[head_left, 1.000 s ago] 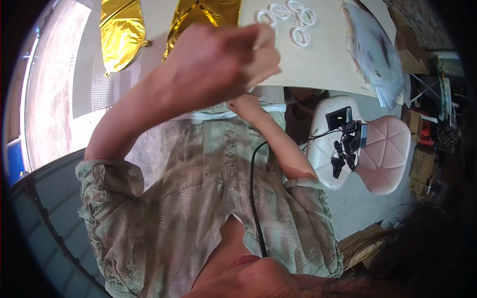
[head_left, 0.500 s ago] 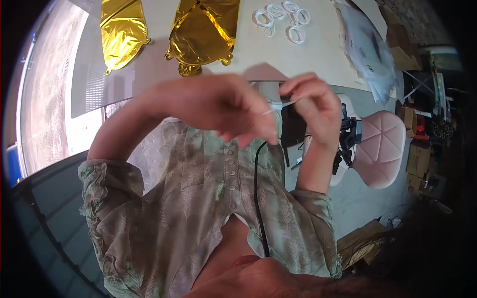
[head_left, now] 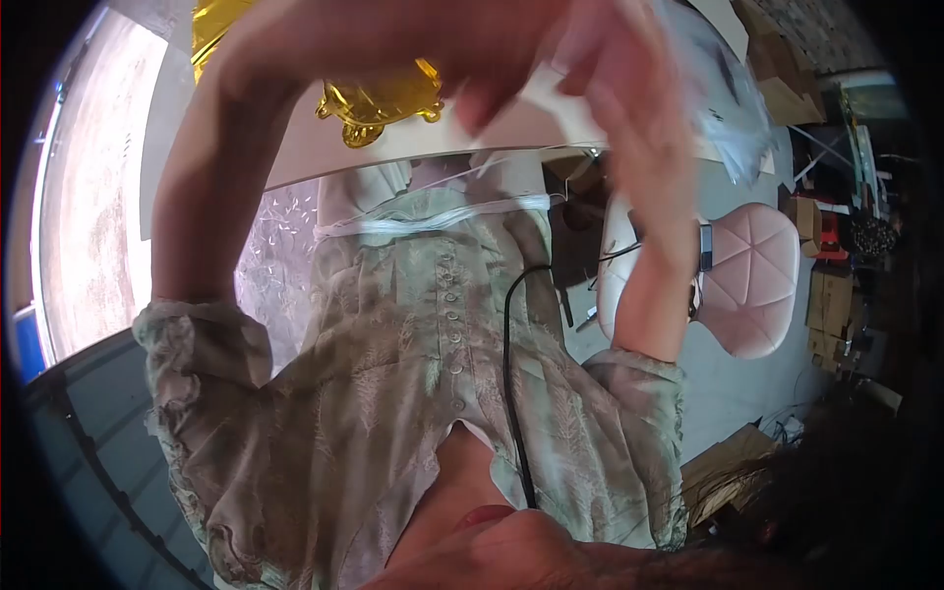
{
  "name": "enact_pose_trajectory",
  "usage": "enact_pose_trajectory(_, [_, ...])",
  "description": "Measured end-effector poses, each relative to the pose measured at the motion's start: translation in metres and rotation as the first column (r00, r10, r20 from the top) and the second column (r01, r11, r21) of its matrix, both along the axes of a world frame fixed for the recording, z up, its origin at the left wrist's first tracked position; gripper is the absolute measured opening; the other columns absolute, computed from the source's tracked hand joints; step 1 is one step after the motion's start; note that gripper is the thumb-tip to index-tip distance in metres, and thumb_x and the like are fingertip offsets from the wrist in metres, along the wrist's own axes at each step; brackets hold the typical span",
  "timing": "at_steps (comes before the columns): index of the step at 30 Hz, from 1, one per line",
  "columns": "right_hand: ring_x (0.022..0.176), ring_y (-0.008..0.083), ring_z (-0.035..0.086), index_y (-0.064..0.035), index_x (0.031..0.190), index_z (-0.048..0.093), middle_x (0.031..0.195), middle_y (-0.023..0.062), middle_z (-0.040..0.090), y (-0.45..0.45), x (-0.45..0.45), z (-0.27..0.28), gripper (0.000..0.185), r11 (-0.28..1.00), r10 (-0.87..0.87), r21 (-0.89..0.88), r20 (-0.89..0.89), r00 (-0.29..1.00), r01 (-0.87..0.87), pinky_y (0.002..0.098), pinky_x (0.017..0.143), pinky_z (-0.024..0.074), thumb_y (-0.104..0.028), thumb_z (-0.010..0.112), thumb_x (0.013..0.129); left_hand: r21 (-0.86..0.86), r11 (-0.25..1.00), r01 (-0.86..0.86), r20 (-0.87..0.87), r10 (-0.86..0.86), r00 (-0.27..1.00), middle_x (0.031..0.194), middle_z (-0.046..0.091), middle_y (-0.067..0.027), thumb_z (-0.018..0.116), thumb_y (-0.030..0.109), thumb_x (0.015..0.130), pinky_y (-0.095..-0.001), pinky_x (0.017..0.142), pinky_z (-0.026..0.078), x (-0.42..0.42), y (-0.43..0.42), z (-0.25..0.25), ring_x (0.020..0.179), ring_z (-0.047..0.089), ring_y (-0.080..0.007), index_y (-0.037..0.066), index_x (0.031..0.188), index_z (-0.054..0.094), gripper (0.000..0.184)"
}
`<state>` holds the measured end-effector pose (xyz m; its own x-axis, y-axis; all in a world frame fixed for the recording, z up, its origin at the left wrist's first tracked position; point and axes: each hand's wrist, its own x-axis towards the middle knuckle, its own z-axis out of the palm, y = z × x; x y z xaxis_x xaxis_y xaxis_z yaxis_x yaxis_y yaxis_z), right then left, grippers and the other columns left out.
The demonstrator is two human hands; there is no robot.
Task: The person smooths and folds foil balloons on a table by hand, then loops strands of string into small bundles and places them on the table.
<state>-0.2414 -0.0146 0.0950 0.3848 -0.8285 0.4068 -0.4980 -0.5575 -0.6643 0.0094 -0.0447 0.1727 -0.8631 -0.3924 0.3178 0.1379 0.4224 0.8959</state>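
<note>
My left hand (head_left: 506, 44) reaches across the top of the view, over the table edge, its fingers smeared by motion. Close beside it is my right hand (head_left: 639, 98), also blurred. Whether either hand holds anything cannot be made out. Below them, a bundle of thin white strings (head_left: 433, 218) stretches across my lap. One loose strand slants up from it toward the table edge. Gold foil balloons (head_left: 379, 103) lie on the table behind my left arm, partly covered by it.
Clear plastic bags (head_left: 733, 113) lie at the table's right end. A pink padded chair (head_left: 752, 280) stands to the right, with cardboard boxes (head_left: 831, 305) beyond it. A black cable (head_left: 508, 393) runs down my shirt. White scraps (head_left: 280, 221) are scattered at the left, below the table edge.
Both hands have moved up and forward from in front of my lap, where a thin white string ran between them. The string bundle on my lap is now uncovered; the white coils are hidden.
</note>
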Motion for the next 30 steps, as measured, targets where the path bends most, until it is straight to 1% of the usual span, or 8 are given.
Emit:
enact_pose_trajectory(1, [0.064, 0.0251, 0.059, -0.0020, 0.104, 0.065, 0.078, 0.0121, 0.065, 0.007, 0.007, 0.006, 0.015, 1.000, 0.001, -0.008, -0.004, 1.000, -0.001, 0.0387, 0.066, 0.0501, -0.012, 0.057, 0.096, 0.335, 0.942, -0.005, -0.019, 0.012, 1.000, 0.073, 0.064, -0.0086, 0.059, 0.019, 0.097, -0.0236, 0.053, 0.047, 0.003, 0.007, 0.016, 0.060, 0.057, -0.0110, 0.001, 0.080, 0.066, 0.026])
enact_pose_trajectory(5, [0.077, 0.0256, 0.064, -0.0016, 0.098, 0.065, 0.085, 0.0132, 0.065, 0.008, 0.014, 0.037, 0.013, 0.995, 0.098, -0.062, 0.265, 0.959, -0.085, 0.0346, 0.075, 0.0510, -0.011, 0.057, 0.093, -0.308, 0.926, -0.218, 0.628, 0.370, 0.684, 0.089, 0.074, -0.0057, 0.057, 0.028, 0.099, -0.0207, 0.058, 0.052, -0.013, 0.008, 0.018, 0.071, 0.067, -0.0096, 0.008, 0.099, 0.074, 0.026])
enact_pose_trajectory(9, [0.084, 0.0237, 0.067, -0.0051, 0.096, 0.065, 0.087, 0.0105, 0.065, 0.026, 0.032, 0.029, 0.010, 0.933, 0.325, -0.121, -0.121, 0.938, -0.339, 0.0355, 0.075, 0.0514, -0.011, 0.057, 0.093, -0.057, 0.829, -0.557, 0.184, 0.557, 0.810, 0.088, 0.074, -0.0042, 0.056, 0.025, 0.099, -0.0238, 0.062, 0.051, -0.016, 0.011, 0.017, 0.071, 0.066, -0.0096, 0.010, 0.101, 0.075, 0.024])
enact_pose_trajectory(15, [0.072, 0.0179, 0.060, -0.0033, 0.101, 0.065, 0.085, 0.0071, 0.064, -0.031, 0.001, 0.016, 0.011, 0.993, 0.010, -0.115, 0.169, 0.986, 0.010, 0.0342, 0.068, 0.0495, -0.009, 0.061, 0.093, -0.146, 0.951, -0.271, -0.087, 0.261, 0.961, 0.082, 0.073, -0.0045, 0.061, 0.026, 0.098, -0.0189, 0.052, 0.047, -0.008, -0.016, -0.034, 0.066, 0.064, -0.0047, 0.006, 0.098, 0.075, 0.025])
enact_pose_trajectory(19, [0.071, 0.0178, 0.061, -0.0006, 0.097, 0.062, 0.085, 0.0099, 0.064, 0.013, 0.024, 0.035, 0.007, 0.806, 0.590, -0.055, -0.002, 0.808, -0.589, 0.0321, 0.069, 0.0514, -0.005, 0.060, 0.092, -0.135, 0.928, -0.346, 0.349, 0.372, 0.860, 0.081, 0.073, -0.0054, 0.065, 0.029, 0.095, -0.0199, 0.054, 0.049, -0.015, -0.005, -0.007, 0.069, 0.064, -0.0045, 0.004, 0.088, 0.075, 0.028])
enact_pose_trajectory(23, [0.083, 0.0308, 0.064, -0.0056, 0.100, 0.066, 0.082, 0.0062, 0.067, -0.009, 0.002, 0.020, 0.013, 0.947, -0.215, 0.298, 0.315, 0.924, 0.119, 0.0368, 0.085, 0.0510, -0.015, 0.066, 0.090, -0.040, 0.988, -0.151, -0.106, 0.146, 0.984, 0.081, 0.073, -0.0057, 0.064, 0.024, 0.096, -0.0207, 0.057, 0.051, -0.007, -0.005, -0.035, 0.071, 0.066, -0.0057, 0.004, 0.084, 0.074, 0.026])
enact_pose_trajectory(26, [0.072, 0.0203, 0.065, -0.0055, 0.092, 0.064, 0.084, 0.0110, 0.066, 0.001, 0.030, -0.013, 0.007, 0.824, 0.468, -0.383, 0.041, 0.883, -0.418, 0.0354, 0.072, 0.0526, -0.012, 0.065, 0.090, -0.240, 0.820, -0.519, 0.378, 0.572, 0.728, 0.079, 0.072, -0.0061, 0.065, 0.016, 0.094, -0.0198, 0.060, 0.051, -0.016, -0.002, 0.010, 0.070, 0.066, -0.0070, 0.005, 0.080, 0.073, 0.020])
enact_pose_trajectory(30, [0.073, 0.0194, 0.064, -0.0046, 0.092, 0.066, 0.086, 0.0099, 0.066, -0.016, 0.006, 0.015, 0.007, 0.969, 0.212, -0.170, 0.186, 0.959, -0.181, 0.0330, 0.071, 0.0512, -0.008, 0.059, 0.092, -0.163, 0.979, -0.123, -0.053, 0.116, 0.992, 0.075, 0.071, -0.0057, 0.065, 0.015, 0.094, -0.0190, 0.057, 0.050, -0.002, -0.016, -0.038, 0.067, 0.064, -0.0072, 0.002, 0.078, 0.071, 0.021])
